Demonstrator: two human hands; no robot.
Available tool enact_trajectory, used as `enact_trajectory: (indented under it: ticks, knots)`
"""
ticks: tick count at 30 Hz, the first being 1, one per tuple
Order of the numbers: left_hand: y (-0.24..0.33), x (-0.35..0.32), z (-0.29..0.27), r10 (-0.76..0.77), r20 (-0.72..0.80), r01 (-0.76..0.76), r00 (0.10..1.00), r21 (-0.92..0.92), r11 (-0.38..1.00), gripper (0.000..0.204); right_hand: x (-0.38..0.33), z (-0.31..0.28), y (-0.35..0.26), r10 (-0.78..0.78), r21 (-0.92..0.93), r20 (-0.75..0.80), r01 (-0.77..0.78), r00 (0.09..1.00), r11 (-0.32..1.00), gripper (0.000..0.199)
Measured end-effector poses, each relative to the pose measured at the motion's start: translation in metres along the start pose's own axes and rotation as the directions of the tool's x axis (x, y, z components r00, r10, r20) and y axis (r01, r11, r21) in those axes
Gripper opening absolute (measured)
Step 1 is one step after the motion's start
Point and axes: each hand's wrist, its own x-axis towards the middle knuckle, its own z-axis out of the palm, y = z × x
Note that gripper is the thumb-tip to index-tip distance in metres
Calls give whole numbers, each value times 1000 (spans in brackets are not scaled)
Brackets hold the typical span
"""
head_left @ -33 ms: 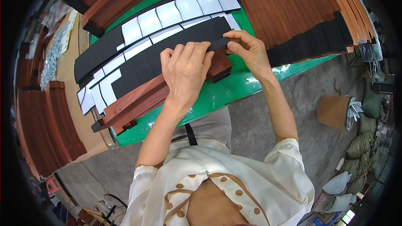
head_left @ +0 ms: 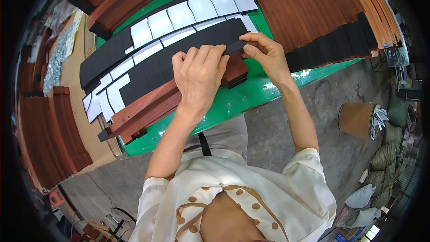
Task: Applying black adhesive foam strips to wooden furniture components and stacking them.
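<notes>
Holding black strip [head_left: 234, 47] by right end of wood [head_left: 143, 104], near front edge of table [head_left: 257, 89]. Pinching its right end in right hand [head_left: 266, 56], clamped between thumb and index, probably for straightness. Steadying left end under left hand [head_left: 199, 78], curled over, can't tell whether closed on it. Got black pads [head_left: 156, 65] and white sheets [head_left: 181, 15] laid behind, toward back edge, likely for easy reach.

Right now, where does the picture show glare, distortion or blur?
Head view: white glare on the glossy green tabletop; long reddish-brown wooden boards at left look bowed near the picture's edge; bare left hand and bare right hand appear sharp.
</notes>
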Motion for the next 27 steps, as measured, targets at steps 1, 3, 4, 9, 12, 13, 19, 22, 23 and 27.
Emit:
enact_trajectory:
  ticks: [1, 3, 4, 9, 12, 13, 19, 22, 23, 27]
  knots:
    - [-1, -1, -3, 16, 1, -16, 1000, 29, 999, 19, 0, 4, 0, 10, 38, -19, -10, 1000, 999, 21]
    - [-2, -1, -6, 20, -1, -20, 1000, 87, 996, 20, 1, 13, -1, 15, 89, -10, -14, 1000, 996, 22]
    - [-3, -3, -5, 59, -11, -58, 998, 105, 993, 20, 2, 18, 0, -30, 21, -96, 32, 995, 999, 21]
    - [-2, -7, 3, 111, -47, -103, 993, 144, 984, 22, -1, 38, 11, -115, -155, -373, 60, 921, 986, 12]
    - [3, -13, 6, 121, -127, -105, 984, 130, 986, 22, -5, 41, 20, -205, -172, -459, 140, 865, 975, 10]
    - [5, -13, 7, 131, -151, -112, 980, 127, 986, 21, -3, 41, 21, -204, -136, -461, 159, 864, 978, 8]
    - [-1, -18, 0, 93, -155, -74, 984, 123, 990, 19, 10, 47, 22, -141, 9, -444, 162, 885, 987, 10]
    - [-2, -27, -21, 83, -107, -66, 991, 152, 986, 21, 10, 38, 15, -17, -10, -427, 14, 904, 1000, 21]
    - [2, -33, -38, 151, -198, -131, 968, 111, 985, 22, 8, 31, 15, -20, -13, -430, 16, 903, 1000, 21]
    - [-14, -88, -139, 158, -288, -130, 944, 115, 985, 29, -4, 5, 15, 103, -120, -304, -145, 947, 982, 35]
